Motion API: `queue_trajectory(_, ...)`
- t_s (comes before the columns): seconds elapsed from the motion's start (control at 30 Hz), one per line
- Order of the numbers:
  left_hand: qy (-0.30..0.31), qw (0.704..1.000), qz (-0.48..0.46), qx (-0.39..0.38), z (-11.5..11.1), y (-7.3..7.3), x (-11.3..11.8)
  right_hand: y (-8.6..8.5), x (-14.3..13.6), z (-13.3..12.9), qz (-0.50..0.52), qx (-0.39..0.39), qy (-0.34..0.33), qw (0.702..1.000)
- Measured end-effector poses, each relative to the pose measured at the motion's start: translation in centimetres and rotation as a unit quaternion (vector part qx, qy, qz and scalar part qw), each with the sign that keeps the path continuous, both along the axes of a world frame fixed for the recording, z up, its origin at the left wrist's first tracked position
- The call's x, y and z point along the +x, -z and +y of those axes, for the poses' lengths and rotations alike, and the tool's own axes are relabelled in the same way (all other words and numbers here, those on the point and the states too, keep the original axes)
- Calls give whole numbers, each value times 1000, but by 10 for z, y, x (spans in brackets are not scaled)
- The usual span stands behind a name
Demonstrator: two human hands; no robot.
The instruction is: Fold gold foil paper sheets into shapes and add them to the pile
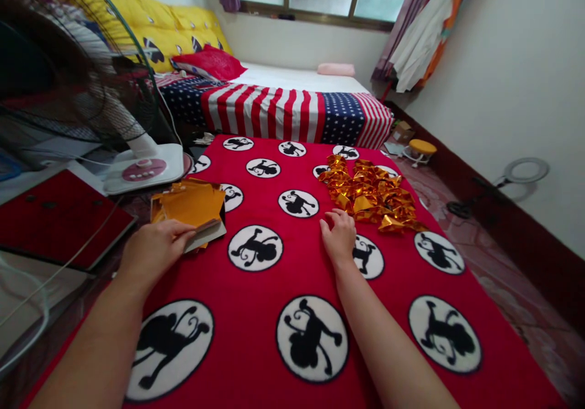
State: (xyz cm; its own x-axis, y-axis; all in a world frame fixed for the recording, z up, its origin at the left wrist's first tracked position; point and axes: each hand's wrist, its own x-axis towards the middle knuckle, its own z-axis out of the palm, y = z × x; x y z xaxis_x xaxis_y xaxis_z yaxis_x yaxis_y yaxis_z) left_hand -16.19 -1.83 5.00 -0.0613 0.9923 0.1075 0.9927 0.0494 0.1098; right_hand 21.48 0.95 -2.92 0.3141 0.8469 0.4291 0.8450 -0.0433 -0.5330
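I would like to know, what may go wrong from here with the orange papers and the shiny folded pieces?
1. The fan stands near the orange papers; if it blows their way, sheets might scatter.
2. The papers lie at the left edge of the red cloth, so a push from the left hand, which touches them, might knock some off.
3. The right hand is close to the shiny folded pieces; a careless move might crush some.

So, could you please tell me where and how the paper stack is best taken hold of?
Probably by the near edge of the paper stack, pinched from the near side: its sheets lie loosely and unevenly piled, and the left hand is at that edge.
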Motion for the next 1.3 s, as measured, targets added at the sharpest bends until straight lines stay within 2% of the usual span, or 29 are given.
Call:
queue_trajectory(0.17,-6,996,-83,2,8,8,-8,-1,-1,-1,2,-2,4,1000)
queue_trajectory(0.3,-22,993,-113,18,11,14,-10,-3,-3,-4,-9,5,-5,1000)
queue_trajectory(0.37,-15,990,-133,34,12,17,-11,-5,-6,-6,-13,17,-43,999)
queue_trajectory(0.43,3,986,-160,45,12,19,-12,-8,-9,-9,-10,30,-109,994)
queue_trajectory(0.53,-8,984,-171,50,14,20,-16,-11,-14,-11,-13,33,-188,982)
queue_trajectory(0.67,-24,982,-181,50,13,20,-21,-13,-17,-12,-22,32,-193,980)
queue_trajectory(0.77,-40,979,-177,91,10,19,-18,-13,-16,-12,-18,34,-191,981)
queue_trajectory(0.9,-72,960,-177,206,2,9,-5,-12,-16,-12,-18,33,-186,982)
queue_trajectory(1.0,-113,923,-168,326,-5,-7,14,-12,-16,-12,-18,33,-186,982)
queue_trajectory(1.07,-150,881,-214,395,-7,-16,32,-13,-16,-12,-17,33,-187,982)
queue_trajectory(1.1,-141,851,-293,413,-7,-19,43,-13,-16,-12,-15,33,-188,981)
queue_trajectory(1.2,-89,715,-553,419,-5,-20,83,-16,-18,-13,2,32,-189,981)
queue_trajectory(1.3,-49,611,-730,303,-4,-8,129,-16,-27,-17,69,24,-213,974)
